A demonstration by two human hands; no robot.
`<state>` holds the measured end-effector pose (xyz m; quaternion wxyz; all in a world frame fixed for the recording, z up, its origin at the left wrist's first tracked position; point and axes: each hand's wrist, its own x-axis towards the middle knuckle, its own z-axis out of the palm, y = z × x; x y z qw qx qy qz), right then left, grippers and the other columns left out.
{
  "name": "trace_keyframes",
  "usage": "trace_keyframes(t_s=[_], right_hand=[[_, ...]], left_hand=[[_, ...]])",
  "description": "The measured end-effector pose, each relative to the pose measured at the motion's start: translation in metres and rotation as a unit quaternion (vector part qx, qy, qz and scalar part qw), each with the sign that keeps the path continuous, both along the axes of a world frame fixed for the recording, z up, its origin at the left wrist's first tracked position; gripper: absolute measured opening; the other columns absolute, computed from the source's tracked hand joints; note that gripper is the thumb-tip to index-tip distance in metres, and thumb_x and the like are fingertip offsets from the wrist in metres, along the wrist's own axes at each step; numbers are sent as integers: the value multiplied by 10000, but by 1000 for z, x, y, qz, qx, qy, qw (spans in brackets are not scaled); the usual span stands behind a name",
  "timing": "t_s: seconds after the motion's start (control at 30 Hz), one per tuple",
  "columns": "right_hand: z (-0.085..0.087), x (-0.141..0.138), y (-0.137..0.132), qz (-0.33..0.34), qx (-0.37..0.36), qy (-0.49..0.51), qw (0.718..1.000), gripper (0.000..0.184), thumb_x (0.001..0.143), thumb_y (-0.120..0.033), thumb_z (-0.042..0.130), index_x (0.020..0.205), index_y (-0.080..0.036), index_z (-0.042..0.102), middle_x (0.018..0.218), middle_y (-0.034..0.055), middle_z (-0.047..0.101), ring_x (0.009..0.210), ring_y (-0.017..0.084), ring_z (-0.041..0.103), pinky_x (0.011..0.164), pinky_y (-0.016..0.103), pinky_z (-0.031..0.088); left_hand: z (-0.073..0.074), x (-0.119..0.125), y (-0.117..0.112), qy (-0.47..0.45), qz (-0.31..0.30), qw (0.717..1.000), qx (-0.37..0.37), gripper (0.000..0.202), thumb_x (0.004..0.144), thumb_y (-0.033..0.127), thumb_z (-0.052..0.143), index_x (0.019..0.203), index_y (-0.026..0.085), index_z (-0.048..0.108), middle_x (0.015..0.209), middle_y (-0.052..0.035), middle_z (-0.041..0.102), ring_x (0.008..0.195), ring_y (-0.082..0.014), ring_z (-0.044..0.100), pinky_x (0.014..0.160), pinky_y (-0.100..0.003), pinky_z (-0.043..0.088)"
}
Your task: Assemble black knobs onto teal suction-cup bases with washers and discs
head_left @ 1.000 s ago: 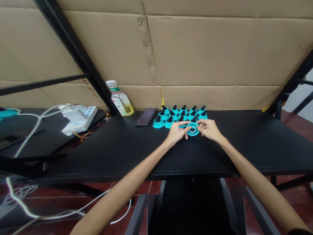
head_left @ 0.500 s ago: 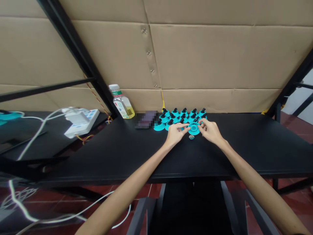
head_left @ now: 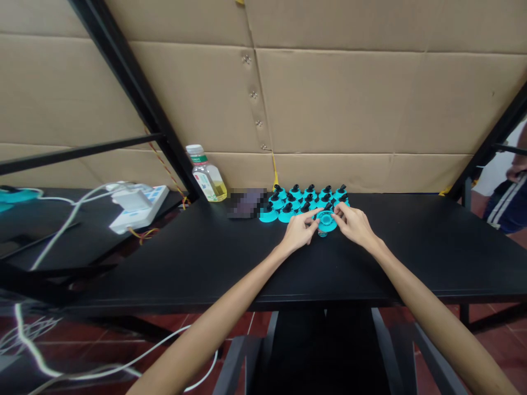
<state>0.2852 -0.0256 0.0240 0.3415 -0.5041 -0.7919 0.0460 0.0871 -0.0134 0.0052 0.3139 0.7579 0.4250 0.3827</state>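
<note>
Between my hands is a teal round plastic disc point(head_left: 326, 221) with a ringed centre, its flat face turned up toward me. My left hand point(head_left: 300, 229) pinches its left edge, thumb at the rim and index finger stretched along the top. On the opposite edge, my right hand point(head_left: 349, 220) grips with thumb and bent fingers. A small shiny round piece point(head_left: 322, 234) lies just under the near rim, partly covered. Behind the hands stand several teal discs with black knobs point(head_left: 288, 208) in close rows; the hands hide some of them.
A bottle of yellow liquid point(head_left: 209, 176) and a blurred dark flat object point(head_left: 247, 203) are left of the rows. Farther left lies a white power strip point(head_left: 140, 209) with cables. Cardboard point(head_left: 329, 104) walls the table's point(head_left: 197, 263) back. Another person point(head_left: 510, 197) stands beyond the right end.
The disc has come slightly nearer and lower, covering more of the shiny piece. My left index finger has straightened. Another person has come into view at the right edge.
</note>
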Motion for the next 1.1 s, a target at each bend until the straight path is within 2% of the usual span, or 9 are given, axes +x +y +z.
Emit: trace_keyframes(t_s=[0.2,0.37,0.53,0.67,0.77,0.87,0.97,1.03,1.1], right_hand=[[6,-3,-4,4,5,29,1000,188,925,-380,482,879,-213,554,789,15,667,618,126,588,618,248,407],[9,-3,-6,25,-60,97,993,275,932,-471,458,951,-219,568,726,4,653,557,123,595,589,251,436],[6,1,-1,74,-129,182,972,350,916,-526,467,1097,-241,556,756,-13,630,493,102,595,528,247,461],[7,3,2,118,-200,231,945,459,885,-557,495,1208,-232,531,829,22,629,536,131,634,392,225,418],[13,6,0,142,-238,262,924,492,847,-544,559,1214,-219,523,872,44,638,579,144,655,371,216,417],[18,8,-3,149,-257,280,913,489,819,-526,602,1187,-213,528,888,51,644,605,146,660,383,215,431],[20,10,-2,141,-263,289,909,506,794,-520,630,1173,-200,533,867,52,645,632,165,668,393,226,437],[20,15,0,132,-256,286,914,514,778,-520,645,1163,-195,542,886,61,653,649,176,673,407,236,439],[21,22,3,107,-226,269,930,510,771,-526,643,1155,-202,552,961,76,667,646,171,670,438,251,443]], left_hand=[[1,0,-1,-12,11,1000,20,409,921,324,485,1293,197,597,507,44,606,345,-99,531,452,-194,433],[2,1,-1,-48,24,998,40,405,923,327,491,1289,195,604,541,28,635,347,-99,538,436,-201,442],[1,1,0,-69,23,995,64,399,925,327,506,1293,208,603,581,17,665,373,-102,564,464,-213,470],[1,1,1,-73,18,995,64,385,928,326,508,1286,224,608,617,9,693,414,-112,596,511,-229,492],[2,0,0,-40,27,995,88,377,933,312,499,1290,246,602,611,15,695,457,-114,585,546,-232,491],[4,0,-5,31,52,988,143,387,922,294,516,1303,290,584,748,11,739,478,-103,528,554,-232,472],[6,1,-9,83,51,977,188,431,908,274,527,1337,308,543,951,-3,741,502,-95,507,594,-252,485],[6,1,-10,94,36,972,213,467,899,277,536,1365,302,509,1076,-22,711,634,-123,583,694,-289,517],[7,1,-10,90,19,968,234,518,893,281,546,1403,292,454,1188,-36,669,876,-175,631,830,-342,518]])
